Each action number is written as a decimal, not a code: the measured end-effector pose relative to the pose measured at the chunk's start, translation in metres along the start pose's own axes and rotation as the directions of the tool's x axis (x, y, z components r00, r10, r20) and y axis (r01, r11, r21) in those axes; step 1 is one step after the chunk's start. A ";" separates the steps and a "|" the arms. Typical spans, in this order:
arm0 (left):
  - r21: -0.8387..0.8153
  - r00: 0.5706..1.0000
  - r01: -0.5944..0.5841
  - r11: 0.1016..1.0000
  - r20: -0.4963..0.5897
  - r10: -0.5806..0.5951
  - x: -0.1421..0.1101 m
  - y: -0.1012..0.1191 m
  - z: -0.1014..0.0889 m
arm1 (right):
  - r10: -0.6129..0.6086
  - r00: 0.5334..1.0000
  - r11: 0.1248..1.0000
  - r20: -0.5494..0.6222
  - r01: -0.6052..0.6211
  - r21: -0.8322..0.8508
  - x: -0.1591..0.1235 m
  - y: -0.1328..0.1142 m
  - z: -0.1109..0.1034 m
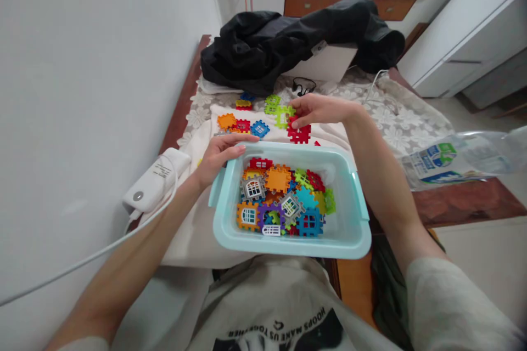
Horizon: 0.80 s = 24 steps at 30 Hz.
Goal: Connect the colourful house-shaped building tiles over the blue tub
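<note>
The left hand (pixel 220 154) rests on the far left corner of a pale blue plastic bin (pixel 349 230), fingers curled over the rim and pointing toward the right, thumb out of view below. The bin sits just under those fingers with its long axis running left to right across the person's lap, its open top facing up. Inside it, below and right of the left fingertips, lies a heap of toy building tiles (pixel 284 197) in orange, grey, purple, blue, green and red, some showing little window shapes.

The right hand (pixel 317 109) reaches beyond the bin's far rim, palm down, fingers pointing left. Its fingertips are partly closed on a light green tile (pixel 282 117), though how firmly is hard to tell. A red tile (pixel 299 133) lies flat just beneath the fingers, nearer the bin. Farther out past the fingertips lie a blue tile (pixel 259 129), an orange tile (pixel 226 120) and another green tile (pixel 272 102), all on a white cloth (pixel 193 230).

A white power bank (pixel 156 180) with a cable lies left of the left wrist. A black jacket (pixel 288 38) is heaped well beyond both hands.
</note>
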<state>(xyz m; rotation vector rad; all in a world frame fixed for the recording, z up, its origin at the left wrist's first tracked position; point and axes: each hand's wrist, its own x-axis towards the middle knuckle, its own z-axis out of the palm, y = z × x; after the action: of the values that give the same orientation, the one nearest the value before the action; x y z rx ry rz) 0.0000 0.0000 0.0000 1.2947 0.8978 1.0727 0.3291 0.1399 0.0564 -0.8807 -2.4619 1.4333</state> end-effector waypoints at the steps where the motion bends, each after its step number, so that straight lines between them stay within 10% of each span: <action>1: 0.000 1.000 0.002 1.000 -0.002 -0.002 0.000 0.000 0.000 | -0.032 0.998 0.997 -0.050 0.035 0.067 -0.005 -0.006 -0.001; 6: 0.026 1.000 -0.010 1.000 -0.012 0.011 0.000 0.000 0.001 | -0.242 0.956 0.935 -0.167 0.276 0.223 -0.028 -0.052 0.008; 11: 0.030 0.999 -0.015 0.999 -0.031 0.015 0.000 0.000 0.003 | -0.272 0.952 0.962 0.142 0.266 0.060 -0.037 -0.083 0.019; 17: 0.007 0.999 0.018 1.000 -0.031 -0.018 0.000 0.001 0.003 | 0.048 0.997 0.946 0.062 -0.025 -0.324 -0.009 -0.051 0.022; 21: 0.014 1.000 0.007 1.000 -0.016 -0.007 0.000 0.002 0.002 | 0.452 0.884 0.751 0.121 -0.303 -0.587 0.010 -0.023 0.036; 24: 0.020 1.000 0.000 1.000 -0.009 0.000 0.000 0.002 0.002 | 0.517 0.847 0.708 0.125 -0.341 -0.618 0.015 -0.014 0.044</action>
<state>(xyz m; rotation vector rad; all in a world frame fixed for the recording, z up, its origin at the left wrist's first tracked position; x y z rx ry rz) 0.0016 -0.0005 0.0022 1.3073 0.9176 1.0722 0.2933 0.1106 0.0427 -1.5666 -3.1518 0.9447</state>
